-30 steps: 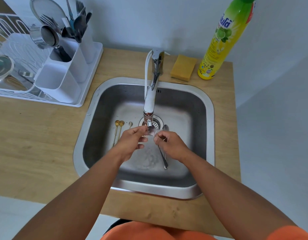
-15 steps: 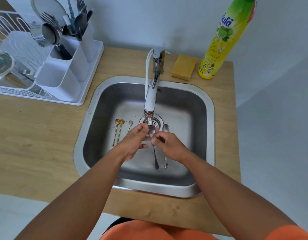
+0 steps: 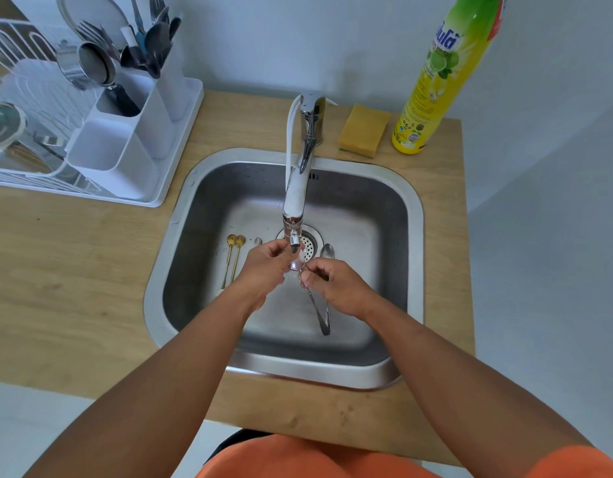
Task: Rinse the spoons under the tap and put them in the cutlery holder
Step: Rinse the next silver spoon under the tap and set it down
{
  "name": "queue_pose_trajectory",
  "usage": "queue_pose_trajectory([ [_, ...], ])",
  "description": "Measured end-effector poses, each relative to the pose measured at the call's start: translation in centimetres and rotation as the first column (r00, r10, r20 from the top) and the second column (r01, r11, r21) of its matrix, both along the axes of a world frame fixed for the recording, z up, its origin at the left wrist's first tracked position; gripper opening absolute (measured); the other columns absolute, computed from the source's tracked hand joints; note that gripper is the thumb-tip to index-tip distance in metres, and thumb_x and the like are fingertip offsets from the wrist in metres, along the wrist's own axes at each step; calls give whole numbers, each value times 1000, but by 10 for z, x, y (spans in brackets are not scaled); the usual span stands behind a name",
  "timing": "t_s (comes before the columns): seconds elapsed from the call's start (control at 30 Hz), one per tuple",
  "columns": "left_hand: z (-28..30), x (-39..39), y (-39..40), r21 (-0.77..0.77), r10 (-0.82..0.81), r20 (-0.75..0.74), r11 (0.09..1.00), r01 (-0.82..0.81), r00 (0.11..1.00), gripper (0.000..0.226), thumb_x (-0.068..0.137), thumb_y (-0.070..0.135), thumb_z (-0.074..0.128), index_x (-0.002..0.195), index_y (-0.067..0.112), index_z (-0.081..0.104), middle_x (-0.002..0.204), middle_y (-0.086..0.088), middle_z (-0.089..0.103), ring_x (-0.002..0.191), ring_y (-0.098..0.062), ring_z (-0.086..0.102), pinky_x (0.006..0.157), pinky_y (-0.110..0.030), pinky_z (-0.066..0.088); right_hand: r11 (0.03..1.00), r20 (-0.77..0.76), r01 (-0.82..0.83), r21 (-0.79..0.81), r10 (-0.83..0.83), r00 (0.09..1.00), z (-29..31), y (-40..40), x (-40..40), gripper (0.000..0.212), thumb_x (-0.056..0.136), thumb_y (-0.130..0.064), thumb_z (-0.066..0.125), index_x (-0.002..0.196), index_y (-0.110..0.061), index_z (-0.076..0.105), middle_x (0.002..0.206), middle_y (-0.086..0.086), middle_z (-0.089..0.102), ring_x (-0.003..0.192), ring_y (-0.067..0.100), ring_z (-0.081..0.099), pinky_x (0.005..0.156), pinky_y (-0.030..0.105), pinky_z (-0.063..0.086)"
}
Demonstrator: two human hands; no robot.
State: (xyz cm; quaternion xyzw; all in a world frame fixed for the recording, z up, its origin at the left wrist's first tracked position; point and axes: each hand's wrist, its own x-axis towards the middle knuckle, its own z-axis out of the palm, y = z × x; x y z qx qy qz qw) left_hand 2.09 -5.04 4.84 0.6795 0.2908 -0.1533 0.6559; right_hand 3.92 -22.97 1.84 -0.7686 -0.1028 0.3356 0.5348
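Under the spout of the chrome tap (image 3: 296, 198), both hands hold one silver spoon (image 3: 315, 305). My right hand (image 3: 336, 284) pinches its neck, and the handle slants down toward the sink's front. My left hand (image 3: 267, 267) has fingers and thumb curled round its bowl, which is mostly hidden. On the sink floor lie a second silver spoon (image 3: 327, 251), two gold spoons (image 3: 235, 257) and a small silver spoon (image 3: 258, 241) partly hidden behind my left hand. The white cutlery holder (image 3: 125, 143) stands at the back left with several utensils in it.
The steel sink (image 3: 153, 305) is set in a wooden counter. A white dish rack (image 3: 29, 98) with metal ware sits left of the holder. A yellow sponge (image 3: 363, 134) and a tall detergent bottle (image 3: 432, 81) stand behind the sink at the right.
Both hands stay under the spout. The held spoon's handle swung a little left, then back right, and the hands edged closer to the spout.
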Motion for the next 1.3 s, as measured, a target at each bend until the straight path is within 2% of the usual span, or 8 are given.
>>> queue_pose_trajectory([
  [0.2,1,-4,-2,147,-8,-16,989,11,1000,27,108,30,54,91,28,74,73,14,74,79,-11,62,72,-32,47,994,27,88,-60,-86,996,2,-2,-2,15,103,-26,63,90,-25,72,103,-1,78,80,9,65,78,30,51],
  [0.33,-4,-12,-1,187,-34,55,982,23,998,10,94,30,75,84,28,74,67,18,70,68,1,63,65,-20,47,990,50,111,-85,-107,993,3,-2,-4,12,102,-27,64,96,-22,73,92,-9,76,76,6,62,72,26,49],
  [0.43,-5,-16,-6,338,-59,91,941,25,994,25,80,36,87,74,26,65,56,20,60,49,4,51,49,-12,40,988,96,106,-115,-95,991,1,1,-8,12,102,-29,64,98,-22,72,76,-12,67,65,0,55,65,23,43],
  [0.57,-1,-12,-12,445,-7,56,895,-18,998,32,83,49,79,70,23,66,54,12,60,45,0,47,50,-27,40,988,130,104,-112,-89,988,-2,7,-13,10,101,-27,65,96,-21,71,70,-14,60,59,-1,50,61,19,39],
  [0.83,4,-17,11,54,-50,-31,997,51,998,35,109,35,51,96,17,78,79,11,78,65,-10,54,58,-26,41,989,-4,146,8,-146,989,0,0,-4,11,103,-17,63,99,-13,73,86,-4,72,82,6,64,80,23,50],
  [1.0,-4,-23,26,-184,-124,63,974,134,990,36,95,30,70,130,24,72,92,0,70,63,-8,45,58,-24,37,996,-81,83,33,-80,993,3,0,-4,13,104,-21,63,95,-21,72,77,-13,71,61,-8,57,59,4,41],
  [1.2,-5,-20,24,-86,24,72,996,-18,997,5,89,31,81,89,34,84,72,9,68,51,-5,40,45,-18,36,994,-97,103,25,-101,990,5,7,-4,15,105,-23,62,97,-16,72,84,-7,72,69,-1,58,71,17,44],
  [1.3,-8,-18,23,26,67,87,997,-70,994,21,94,39,74,79,29,84,70,9,73,44,0,41,40,-13,36,994,-82,105,-1,-105,991,6,7,-4,18,106,-24,61,97,-14,73,84,-8,73,66,-7,58,68,13,43],
])
